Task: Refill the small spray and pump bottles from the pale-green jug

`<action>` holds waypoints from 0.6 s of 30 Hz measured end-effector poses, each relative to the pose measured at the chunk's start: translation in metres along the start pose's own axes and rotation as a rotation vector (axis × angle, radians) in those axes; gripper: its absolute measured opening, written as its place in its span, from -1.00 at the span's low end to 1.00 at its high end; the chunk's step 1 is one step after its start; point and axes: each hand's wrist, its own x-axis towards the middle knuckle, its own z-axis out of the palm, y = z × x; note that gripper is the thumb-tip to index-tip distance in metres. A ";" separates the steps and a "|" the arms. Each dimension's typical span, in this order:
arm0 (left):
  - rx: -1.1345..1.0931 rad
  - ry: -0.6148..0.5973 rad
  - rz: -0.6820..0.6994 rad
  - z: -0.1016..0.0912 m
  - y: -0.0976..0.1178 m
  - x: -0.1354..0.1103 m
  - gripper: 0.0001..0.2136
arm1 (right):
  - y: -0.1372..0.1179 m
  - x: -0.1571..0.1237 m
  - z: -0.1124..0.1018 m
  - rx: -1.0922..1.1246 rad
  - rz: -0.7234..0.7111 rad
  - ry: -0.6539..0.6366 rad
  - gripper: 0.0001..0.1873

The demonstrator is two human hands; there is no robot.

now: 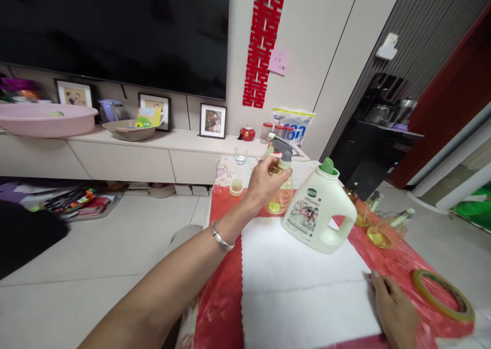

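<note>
My left hand (264, 182) is wrapped round the neck of a clear spray bottle (281, 193) with yellowish liquid and a grey-green trigger head, which stands on the red table cover. Just right of it stands a large pale-green detergent jug (318, 213) with a green cap and a handle, resting on a white cloth (299, 287). My right hand (393, 310) lies at the right edge of the white cloth, fingers curled down on it, holding nothing I can make out. A silver bangle sits on my left wrist.
A roll of tape (441, 295) lies on the red cover (220, 298) by my right hand. Small glass bottles and dishes with yellow liquid (379, 234) stand behind it. A glass (241, 156) and a small cap (236, 187) are farther back. A low cabinet with basins and photo frames runs along the wall.
</note>
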 end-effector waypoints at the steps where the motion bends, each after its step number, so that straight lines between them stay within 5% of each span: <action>1: 0.007 0.002 -0.045 -0.003 -0.007 -0.015 -0.86 | -0.002 -0.001 -0.001 0.004 0.018 -0.011 -0.35; 6: -0.003 0.012 -0.211 0.004 -0.051 -0.083 -0.79 | -0.007 -0.003 -0.002 0.032 0.068 -0.021 -0.41; 9: 0.029 0.019 -0.199 0.017 -0.070 -0.110 -0.77 | -0.010 -0.004 -0.003 0.055 0.079 -0.012 -0.44; 18: 0.122 0.010 -0.061 0.021 -0.093 -0.133 -0.59 | -0.035 -0.014 -0.020 0.271 0.033 0.021 -0.40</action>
